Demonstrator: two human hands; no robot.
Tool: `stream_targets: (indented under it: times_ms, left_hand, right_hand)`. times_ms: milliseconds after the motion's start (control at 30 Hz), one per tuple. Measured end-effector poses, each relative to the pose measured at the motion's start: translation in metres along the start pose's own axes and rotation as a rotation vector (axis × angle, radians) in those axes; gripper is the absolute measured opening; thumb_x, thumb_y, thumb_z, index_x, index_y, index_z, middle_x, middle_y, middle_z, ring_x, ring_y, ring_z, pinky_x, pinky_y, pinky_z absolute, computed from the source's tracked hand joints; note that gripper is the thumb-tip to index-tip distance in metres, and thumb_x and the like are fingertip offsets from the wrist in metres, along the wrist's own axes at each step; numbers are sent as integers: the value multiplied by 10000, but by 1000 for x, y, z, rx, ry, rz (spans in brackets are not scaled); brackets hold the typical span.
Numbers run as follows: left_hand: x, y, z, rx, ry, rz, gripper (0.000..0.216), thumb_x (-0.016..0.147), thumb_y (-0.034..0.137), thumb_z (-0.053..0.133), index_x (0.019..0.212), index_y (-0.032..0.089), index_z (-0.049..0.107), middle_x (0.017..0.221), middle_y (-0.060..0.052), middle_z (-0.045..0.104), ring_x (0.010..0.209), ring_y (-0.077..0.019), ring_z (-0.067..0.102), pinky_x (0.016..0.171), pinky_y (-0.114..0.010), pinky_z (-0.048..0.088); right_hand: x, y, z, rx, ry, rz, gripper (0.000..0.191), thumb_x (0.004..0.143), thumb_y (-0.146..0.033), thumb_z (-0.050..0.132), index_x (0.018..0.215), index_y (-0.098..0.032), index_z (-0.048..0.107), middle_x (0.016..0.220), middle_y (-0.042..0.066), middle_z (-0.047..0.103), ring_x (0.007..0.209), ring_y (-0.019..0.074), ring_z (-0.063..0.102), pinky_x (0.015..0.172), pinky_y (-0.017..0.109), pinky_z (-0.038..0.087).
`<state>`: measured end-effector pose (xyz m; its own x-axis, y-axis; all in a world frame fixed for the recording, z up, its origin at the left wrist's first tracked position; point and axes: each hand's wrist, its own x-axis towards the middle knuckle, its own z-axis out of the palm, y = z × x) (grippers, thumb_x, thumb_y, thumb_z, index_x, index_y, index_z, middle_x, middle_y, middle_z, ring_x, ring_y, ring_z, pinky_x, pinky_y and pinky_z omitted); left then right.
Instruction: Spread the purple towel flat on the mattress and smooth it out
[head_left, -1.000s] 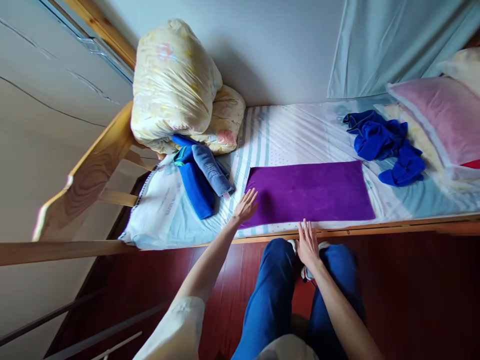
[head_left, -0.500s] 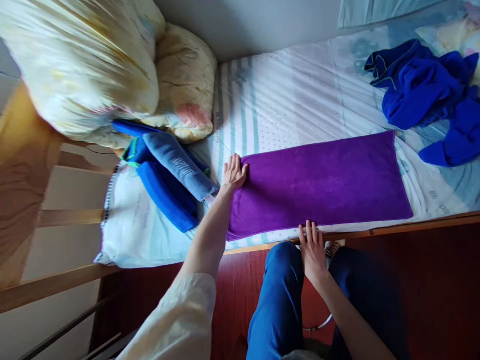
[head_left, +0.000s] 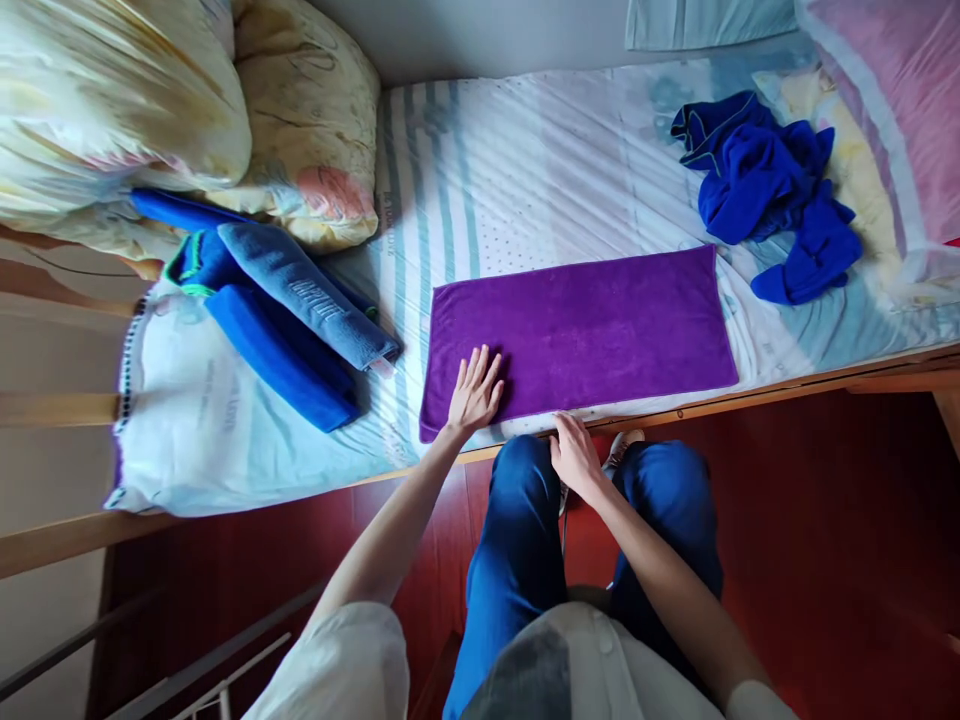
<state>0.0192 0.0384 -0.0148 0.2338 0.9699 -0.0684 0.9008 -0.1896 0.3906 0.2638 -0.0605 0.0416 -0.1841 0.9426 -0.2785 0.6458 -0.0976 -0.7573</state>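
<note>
A purple towel (head_left: 600, 320) lies spread flat along the front of the bed, its long side near the bed's edge. My left hand (head_left: 476, 392) rests palm down on the towel's lower left part, fingers spread and holding nothing. At the bed's front edge, just below the towel and beside my knee, is my right hand (head_left: 576, 452). Its fingers are loosely bent and hold nothing that shows. Left of the towel lie a rolled grey-blue towel (head_left: 307, 295) and a rolled bright blue towel (head_left: 277, 355), side by side.
A crumpled blue cloth (head_left: 772, 190) lies on the bed's right side, near a pink pillow (head_left: 892, 110). Pale yellow bedding (head_left: 300, 130) is piled at the left. The bed's wooden edge (head_left: 675, 415) runs in front of my knees, above a dark red floor (head_left: 810, 520).
My left hand has moved from the towel's left edge down toward its near left part. My right hand has drawn slightly left, its fingers more bent. The view has shifted right.
</note>
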Motion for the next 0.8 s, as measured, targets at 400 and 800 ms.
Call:
stream_targets:
  times_ms: [400,800]
  left_hand:
    - [-101,-1,-4,-50,82,-371,707,1036,436,332,1673,131,370,1772,-191,233,1678,-358,104,1337,-657,141]
    - [-138,0,-16,-44,72,-538,784,1012,430,293,1642,-34,317,1745,-278,241,1670,-377,143,1351,-621,151]
  right_hand:
    - [21,4,-8,1336,333,672,91,835,-165,722,899,-165,658,849,15,780,731,105,731,686,184,570]
    - [30,4,8,1429,483,718,143,929,-225,684,1063,-174,675,984,31,813,793,98,746,744,194,589]
